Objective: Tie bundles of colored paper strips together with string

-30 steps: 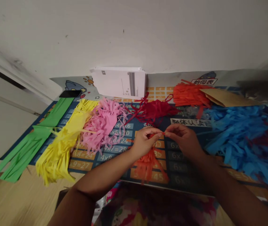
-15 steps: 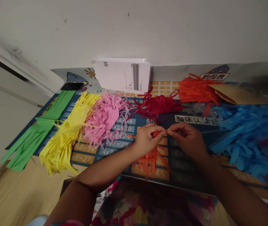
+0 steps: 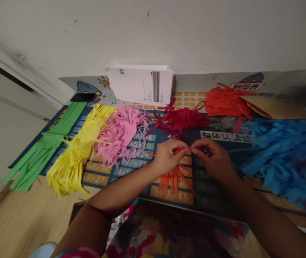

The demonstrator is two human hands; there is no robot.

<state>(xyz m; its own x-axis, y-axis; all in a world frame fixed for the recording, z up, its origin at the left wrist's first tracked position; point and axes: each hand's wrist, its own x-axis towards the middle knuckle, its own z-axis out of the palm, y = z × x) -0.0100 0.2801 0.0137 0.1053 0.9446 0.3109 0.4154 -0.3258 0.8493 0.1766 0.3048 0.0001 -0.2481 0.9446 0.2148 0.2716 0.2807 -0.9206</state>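
My left hand point(image 3: 167, 156) and my right hand point(image 3: 214, 159) meet over the printed mat point(image 3: 212, 195), fingers pinched together on the top of a small orange paper tassel point(image 3: 172, 179). Its cut strips hang down below my left hand onto the mat. The pinched tip shows red-orange between the two thumbs. Both forearms reach in from the bottom of the view.
Fringed paper lies across the mat: green point(image 3: 47, 143), yellow point(image 3: 73, 154), pink point(image 3: 120, 132), dark red point(image 3: 182, 120), orange point(image 3: 226, 102), blue point(image 3: 284, 150). A white paper stack point(image 3: 142, 84) leans on the wall, a black phone point(image 3: 83, 97) beside it, a brown envelope point(image 3: 265, 107) at right.
The hands stay pinched on the tassel tip and have barely moved. The view has tilted slightly, so everything sits a little higher than a second ago.
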